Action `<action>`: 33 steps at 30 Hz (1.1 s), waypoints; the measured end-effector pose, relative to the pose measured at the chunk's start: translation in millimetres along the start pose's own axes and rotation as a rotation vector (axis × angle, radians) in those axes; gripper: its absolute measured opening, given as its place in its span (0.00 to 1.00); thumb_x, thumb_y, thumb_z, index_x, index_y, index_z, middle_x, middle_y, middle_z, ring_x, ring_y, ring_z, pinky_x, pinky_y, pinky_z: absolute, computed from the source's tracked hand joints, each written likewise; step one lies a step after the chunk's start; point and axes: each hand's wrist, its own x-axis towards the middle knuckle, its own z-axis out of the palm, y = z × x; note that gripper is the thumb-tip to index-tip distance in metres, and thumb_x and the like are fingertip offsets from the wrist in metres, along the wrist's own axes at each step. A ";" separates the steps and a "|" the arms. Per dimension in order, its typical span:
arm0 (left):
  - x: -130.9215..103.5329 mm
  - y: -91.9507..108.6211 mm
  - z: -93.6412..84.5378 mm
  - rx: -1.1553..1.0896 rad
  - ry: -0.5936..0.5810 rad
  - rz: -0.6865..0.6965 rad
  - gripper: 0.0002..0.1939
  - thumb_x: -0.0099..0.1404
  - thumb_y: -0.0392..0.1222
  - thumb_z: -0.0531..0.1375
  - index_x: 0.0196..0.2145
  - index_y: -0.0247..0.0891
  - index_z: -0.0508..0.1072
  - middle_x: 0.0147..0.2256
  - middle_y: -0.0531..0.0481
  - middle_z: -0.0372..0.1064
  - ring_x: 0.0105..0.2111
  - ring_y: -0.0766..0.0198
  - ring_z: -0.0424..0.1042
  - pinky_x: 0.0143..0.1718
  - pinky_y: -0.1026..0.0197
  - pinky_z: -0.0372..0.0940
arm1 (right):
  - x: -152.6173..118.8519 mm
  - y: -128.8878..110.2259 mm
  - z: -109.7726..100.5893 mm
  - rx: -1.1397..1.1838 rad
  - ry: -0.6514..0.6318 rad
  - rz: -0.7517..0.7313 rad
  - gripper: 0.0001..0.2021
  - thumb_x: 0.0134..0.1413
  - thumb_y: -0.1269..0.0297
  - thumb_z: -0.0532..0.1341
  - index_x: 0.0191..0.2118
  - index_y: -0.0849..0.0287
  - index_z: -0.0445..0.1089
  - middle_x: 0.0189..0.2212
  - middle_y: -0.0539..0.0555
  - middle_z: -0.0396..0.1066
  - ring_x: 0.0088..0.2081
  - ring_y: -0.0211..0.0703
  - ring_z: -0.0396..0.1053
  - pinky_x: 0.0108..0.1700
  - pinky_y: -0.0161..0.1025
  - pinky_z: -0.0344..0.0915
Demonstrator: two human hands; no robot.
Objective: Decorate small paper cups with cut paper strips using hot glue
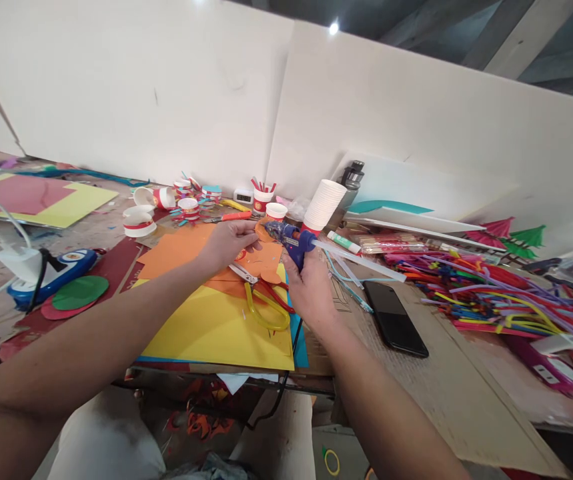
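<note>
My right hand (311,283) is wrapped round a blue glue gun (296,243), whose clear glue stick sticks out to the right. The nozzle points left, at a small orange paper piece (264,231). My left hand (231,247) pinches that piece by its edge. Beneath both hands lie orange paper sheets (171,253) on top of a yellow sheet (206,327). Scissors (269,307) with yellow and red handles rest on the sheets, between my hands and the table's front edge.
Behind the hands stand a stack of white cups (325,203) and small decorated cups (189,209). On the right are a black phone (396,319) and many coloured pipe cleaners (496,287). A blue power strip (51,277) lies at the left. The gun's black cord (286,380) hangs over the front edge.
</note>
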 end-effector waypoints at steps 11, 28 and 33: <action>0.4 0.1 -5.5 -0.051 0.080 0.038 0.12 0.56 0.41 0.61 0.36 0.33 0.79 0.25 0.48 0.75 0.25 0.67 0.70 0.30 0.64 0.65 | -0.9 0.2 -0.4 -0.040 -0.089 -0.032 0.17 0.64 0.59 0.52 0.53 0.62 0.64 0.44 0.65 0.74 0.44 0.56 0.71 0.45 0.50 0.66; -0.5 2.8 -8.4 -0.054 0.150 0.094 0.10 0.56 0.38 0.60 0.34 0.32 0.79 0.23 0.49 0.72 0.23 0.69 0.66 0.28 0.65 0.61 | 0.5 -0.8 -5.4 0.018 -0.042 0.028 0.18 0.63 0.59 0.52 0.54 0.62 0.64 0.49 0.66 0.72 0.51 0.58 0.69 0.51 0.53 0.66; -1.2 3.3 -7.6 -0.075 0.142 0.084 0.10 0.55 0.37 0.60 0.34 0.32 0.79 0.22 0.50 0.72 0.22 0.69 0.65 0.27 0.65 0.61 | 2.1 -0.4 -7.2 0.039 -0.031 0.071 0.20 0.63 0.58 0.52 0.57 0.62 0.62 0.49 0.67 0.72 0.52 0.59 0.70 0.52 0.54 0.65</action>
